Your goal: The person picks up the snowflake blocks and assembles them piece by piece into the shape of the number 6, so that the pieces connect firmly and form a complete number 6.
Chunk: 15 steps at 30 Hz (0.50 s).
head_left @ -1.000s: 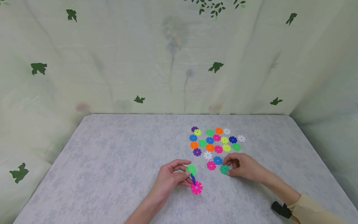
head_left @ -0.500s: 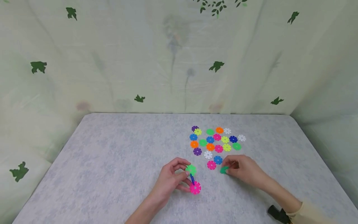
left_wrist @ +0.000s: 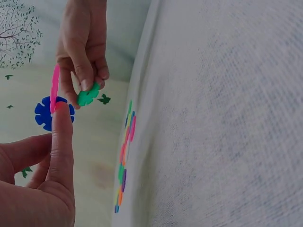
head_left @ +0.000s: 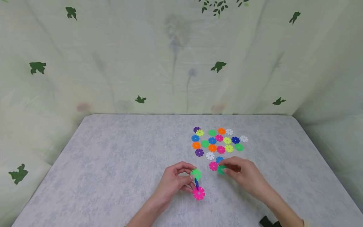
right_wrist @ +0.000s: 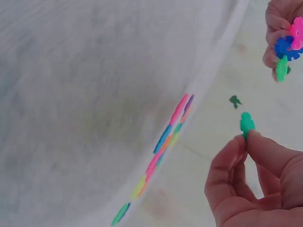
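Pinching a little linked chain [head_left: 197, 183] in the left hand [head_left: 173, 181]: light green disc [head_left: 196, 174] up by the thumb, dark blue disc [left_wrist: 43, 115] in the middle, hot pink disc [head_left: 199, 196] at the near end. Also pinching a lone teal disc [right_wrist: 246, 124] in the right hand [head_left: 246, 173], up off the grey table [head_left: 113, 164] — hands apart, with a gap between disc and chain. Lying flat just past the right fingertips: loose pink disc [head_left: 212, 166], medium blue disc [head_left: 219, 159], then a scatter of colourful discs [head_left: 212, 148] farther ahead. Can't make out a black thing [head_left: 266, 221] beside the right forearm [head_left: 279, 203] — too cut off.
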### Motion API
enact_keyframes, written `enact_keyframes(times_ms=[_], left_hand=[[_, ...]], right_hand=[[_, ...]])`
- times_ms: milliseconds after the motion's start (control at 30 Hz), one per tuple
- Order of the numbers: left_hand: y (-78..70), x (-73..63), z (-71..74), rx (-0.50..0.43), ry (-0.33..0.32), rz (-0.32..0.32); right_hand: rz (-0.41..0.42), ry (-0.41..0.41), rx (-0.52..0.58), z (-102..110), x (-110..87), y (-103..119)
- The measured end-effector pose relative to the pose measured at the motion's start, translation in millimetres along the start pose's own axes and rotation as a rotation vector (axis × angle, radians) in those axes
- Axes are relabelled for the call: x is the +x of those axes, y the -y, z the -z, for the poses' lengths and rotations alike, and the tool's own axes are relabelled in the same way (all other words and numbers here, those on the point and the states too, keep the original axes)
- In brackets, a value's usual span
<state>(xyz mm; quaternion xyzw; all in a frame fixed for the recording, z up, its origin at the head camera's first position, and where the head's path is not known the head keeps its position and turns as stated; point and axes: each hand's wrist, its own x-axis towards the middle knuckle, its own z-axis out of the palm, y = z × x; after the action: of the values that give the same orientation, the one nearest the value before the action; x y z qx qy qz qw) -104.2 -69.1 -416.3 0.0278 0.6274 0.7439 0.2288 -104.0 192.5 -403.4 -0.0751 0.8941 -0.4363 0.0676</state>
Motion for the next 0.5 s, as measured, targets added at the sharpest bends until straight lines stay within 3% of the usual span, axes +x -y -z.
enact_keyframes(times_ms=[333,500], left_hand=[[-0.5,-0.6,-1.3,-0.013,0.01,-0.03],[-2.3,-2.4,-2.1,-0.008,0.007,-0.022]], right_hand=[[-0.08,-0.095,0.248,-16.9,-1.9,22.1],[-0.035,-0.139,0.348,-21.6,-7.4,30.8]])
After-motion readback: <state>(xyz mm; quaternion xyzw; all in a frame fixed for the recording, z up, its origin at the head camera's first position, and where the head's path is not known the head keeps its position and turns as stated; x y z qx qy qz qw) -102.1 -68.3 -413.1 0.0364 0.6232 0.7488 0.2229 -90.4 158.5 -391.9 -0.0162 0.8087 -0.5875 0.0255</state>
